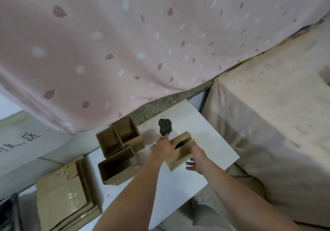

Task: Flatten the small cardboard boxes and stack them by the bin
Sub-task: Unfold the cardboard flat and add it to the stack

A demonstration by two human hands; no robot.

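A small open cardboard box (178, 156) stands on the white tabletop (210, 138), just in front of me. My right hand (196, 156) grips its right side, thumb at the top edge and fingers curled round the near wall. My left hand (163, 147) is just above the box's left end and pinches a black crumpled lump (165, 126), held up over the table. Three more open boxes stand together to the left: one at the back left (108, 141), one behind it (127, 129), one nearer me (116, 168). A stack of flattened cardboard (66, 200) lies on the floor at lower left.
A dark bin (8, 213) shows at the bottom left corner, beside the flattened stack. A pink patterned curtain (125, 43) hangs over the far side. A cloth-covered block (267, 114) stands close on the right of the table.
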